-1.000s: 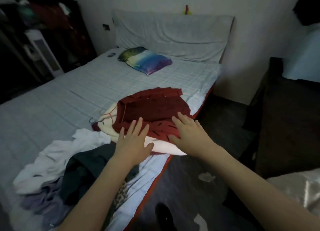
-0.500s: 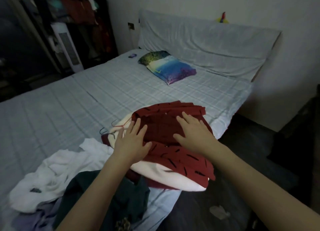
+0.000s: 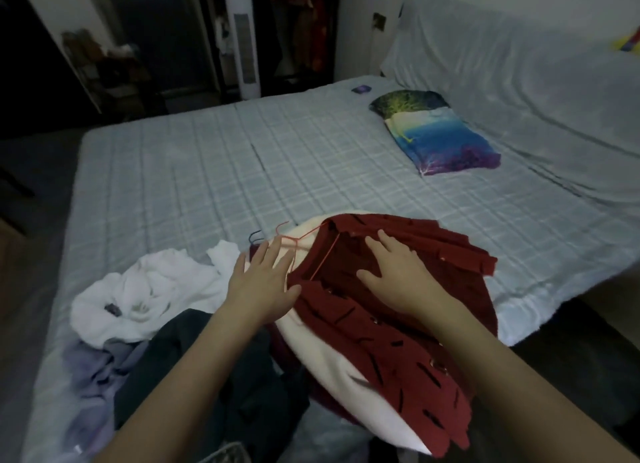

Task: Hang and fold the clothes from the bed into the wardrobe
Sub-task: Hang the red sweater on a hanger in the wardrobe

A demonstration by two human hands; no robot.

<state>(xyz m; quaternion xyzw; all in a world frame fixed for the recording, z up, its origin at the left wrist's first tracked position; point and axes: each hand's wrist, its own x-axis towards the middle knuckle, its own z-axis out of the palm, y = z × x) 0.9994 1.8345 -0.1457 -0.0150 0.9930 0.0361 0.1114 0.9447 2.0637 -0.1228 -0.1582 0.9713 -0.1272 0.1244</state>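
Both hands lie flat, fingers straight: left hand [image 3: 261,289], right hand [image 3: 398,279] on the slashed dark-red garment [image 3: 391,331] overhanging the checked bed [image 3: 277,171] edge; wide bare sheet beyond.

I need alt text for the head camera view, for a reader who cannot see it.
Two open hands, left hand and right hand, rest flat on a red garment with a red hanger lying over a cream garment, on a bed beside a pile of clothes.

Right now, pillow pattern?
Pillow: green-yellow tree print fading through blue to purple; head view.
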